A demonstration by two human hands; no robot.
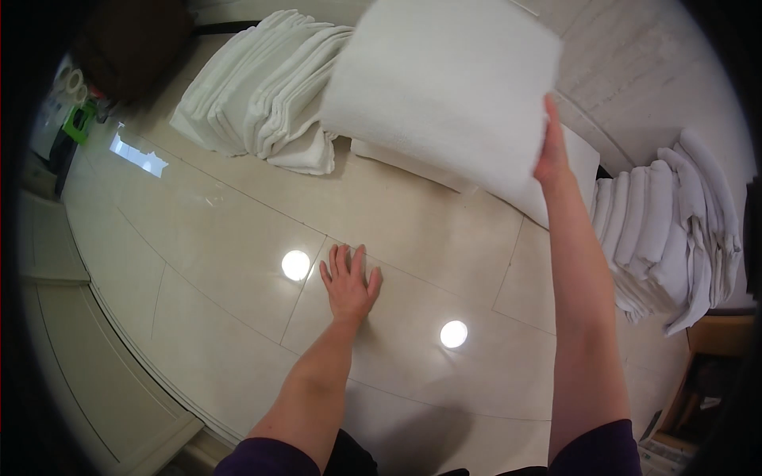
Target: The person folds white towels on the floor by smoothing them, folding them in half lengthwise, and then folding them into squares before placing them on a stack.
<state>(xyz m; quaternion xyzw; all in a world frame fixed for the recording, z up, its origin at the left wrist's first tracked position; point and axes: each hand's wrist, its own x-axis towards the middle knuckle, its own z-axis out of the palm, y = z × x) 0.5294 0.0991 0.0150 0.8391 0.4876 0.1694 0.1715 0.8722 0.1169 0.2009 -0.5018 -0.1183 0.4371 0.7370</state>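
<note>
My left hand is spread palm down over the glossy tiled floor, fingers apart, with nothing in it; it appears to rest on the tiles. My right hand is at the right edge of a folded white towel, which looks raised and slightly blurred. Part of that hand, including the thumb, is hidden behind the cloth. Below the towel lies more folded white cloth, flat on the floor. Left of it, a leaning pile of folded white towels touches or nearly touches the raised one.
Another stack of folded white towels stands at the right by the marble-look wall. A wooden drawer or shelf sits at lower right. Pale cabinet doors line the left. A dark brown object and a green plastic item are at upper left.
</note>
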